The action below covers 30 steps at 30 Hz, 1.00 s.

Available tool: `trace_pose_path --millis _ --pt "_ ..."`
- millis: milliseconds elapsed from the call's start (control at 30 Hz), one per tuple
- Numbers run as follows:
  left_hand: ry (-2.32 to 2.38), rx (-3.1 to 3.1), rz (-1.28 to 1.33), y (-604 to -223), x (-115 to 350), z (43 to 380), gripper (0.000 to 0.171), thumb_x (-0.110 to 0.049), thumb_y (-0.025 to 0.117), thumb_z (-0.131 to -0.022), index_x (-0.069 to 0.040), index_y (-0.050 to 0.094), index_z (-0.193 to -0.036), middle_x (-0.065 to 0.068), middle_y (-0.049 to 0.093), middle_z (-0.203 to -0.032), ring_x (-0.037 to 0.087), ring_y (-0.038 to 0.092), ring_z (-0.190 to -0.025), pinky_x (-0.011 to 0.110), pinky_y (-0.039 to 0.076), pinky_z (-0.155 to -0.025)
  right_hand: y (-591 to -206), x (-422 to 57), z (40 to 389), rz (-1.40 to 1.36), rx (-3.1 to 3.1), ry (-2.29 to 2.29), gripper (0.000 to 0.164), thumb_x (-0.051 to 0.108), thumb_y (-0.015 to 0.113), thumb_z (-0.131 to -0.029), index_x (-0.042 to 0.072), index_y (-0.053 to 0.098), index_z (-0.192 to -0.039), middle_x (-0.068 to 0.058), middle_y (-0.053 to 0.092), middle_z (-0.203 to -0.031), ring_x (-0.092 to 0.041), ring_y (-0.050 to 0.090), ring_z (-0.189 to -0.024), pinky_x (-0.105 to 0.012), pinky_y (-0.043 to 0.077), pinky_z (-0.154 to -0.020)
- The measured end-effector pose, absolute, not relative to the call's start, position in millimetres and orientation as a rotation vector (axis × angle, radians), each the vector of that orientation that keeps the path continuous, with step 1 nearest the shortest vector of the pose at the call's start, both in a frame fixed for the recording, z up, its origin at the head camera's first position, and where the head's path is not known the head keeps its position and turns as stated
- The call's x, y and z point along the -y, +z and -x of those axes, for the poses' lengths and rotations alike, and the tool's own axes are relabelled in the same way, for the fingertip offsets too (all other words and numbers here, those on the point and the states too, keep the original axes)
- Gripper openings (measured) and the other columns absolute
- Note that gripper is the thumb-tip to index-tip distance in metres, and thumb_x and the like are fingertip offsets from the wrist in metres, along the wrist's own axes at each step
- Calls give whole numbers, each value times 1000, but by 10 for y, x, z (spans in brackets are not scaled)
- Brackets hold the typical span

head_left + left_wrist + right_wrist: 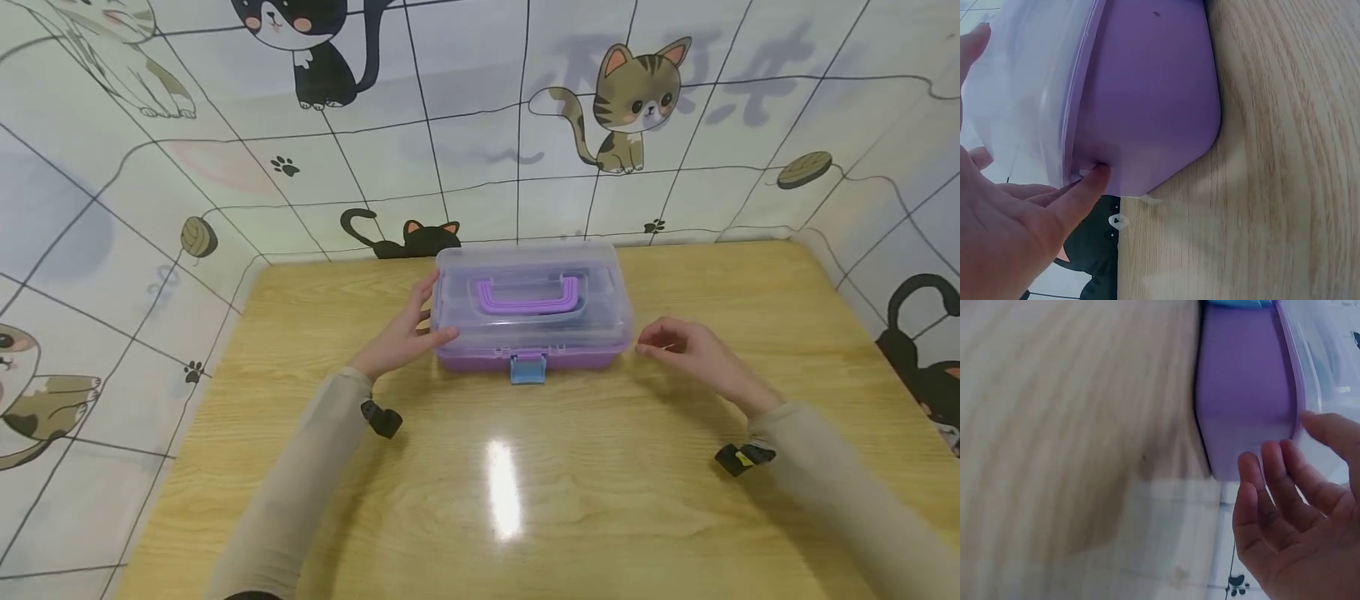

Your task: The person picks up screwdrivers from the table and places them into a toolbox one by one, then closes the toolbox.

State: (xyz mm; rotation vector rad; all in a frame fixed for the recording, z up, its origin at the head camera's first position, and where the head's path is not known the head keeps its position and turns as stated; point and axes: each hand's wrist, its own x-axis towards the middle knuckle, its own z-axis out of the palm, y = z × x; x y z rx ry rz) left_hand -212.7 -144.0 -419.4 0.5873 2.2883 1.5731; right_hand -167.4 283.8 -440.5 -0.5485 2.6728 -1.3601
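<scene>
A storage box (532, 308) with a clear lid, a purple base and a purple carry handle (528, 305) stands on the table. A blue latch (528, 369) hangs at the front. My left hand (401, 337) grips its left end. In the left wrist view, a fingertip (1099, 174) hooks beneath the lid's rim, while the thumb lies over the lid (1022, 81). Just off the box's right end is my right hand (686, 354), its fingers loosely bent and holding nothing. The right wrist view shows those fingers (1279, 481) beside the purple base (1244, 381). What the box contains is unclear.
The wood-grain table (420, 500) extends in front and to both sides. Behind the box rises a wall covering (480, 183) with cartoon cats and grid lines, which continues along the left and right. A black device (382, 418) is strapped to each wrist.
</scene>
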Motion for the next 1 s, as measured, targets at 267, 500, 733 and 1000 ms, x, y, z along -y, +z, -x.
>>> trace_pose_path --millis 267,500,733,1000 --pt "1543 -2316 -655 -4211 1427 2160 91 -20 66 -93 -25 1 -156 1 3 -160 37 27 -138 48 32 -107 -4511 -2537 1604 766 -2464 -1245 24 7 61 -94 -8 67 -112 -17 69 -107 -13 63 -88 -25 53 -75" --pt "1531 -2328 -652 -4185 1433 2122 92 -20 65 -94 -27 -2 -156 -3 -1 -160 39 27 -138 48 35 -105 -4542 -2298 1604 891 -2445 -1248 26 5 60 -94 -9 65 -115 -19 67 -111 -16 62 -90 -27 52 -77" --pt "1530 -2312 -598 -4173 1439 2104 92 -22 65 -94 -34 -3 -155 -3 -2 -160 41 28 -137 49 41 -99 -4611 -2086 1614 918 -2404 -1293 28 6 60 -94 -12 62 -116 -22 64 -115 -34 62 -106 -37 50 -90" --pt "1569 -2264 -565 -4164 1449 2095 91 -20 65 -94 -35 -2 -155 1 0 -160 41 26 -138 51 41 -99 -4644 -1917 1602 851 -2279 -1373 35 3 59 -94 -18 53 -122 -29 58 -120 -39 60 -106 -36 51 -90"
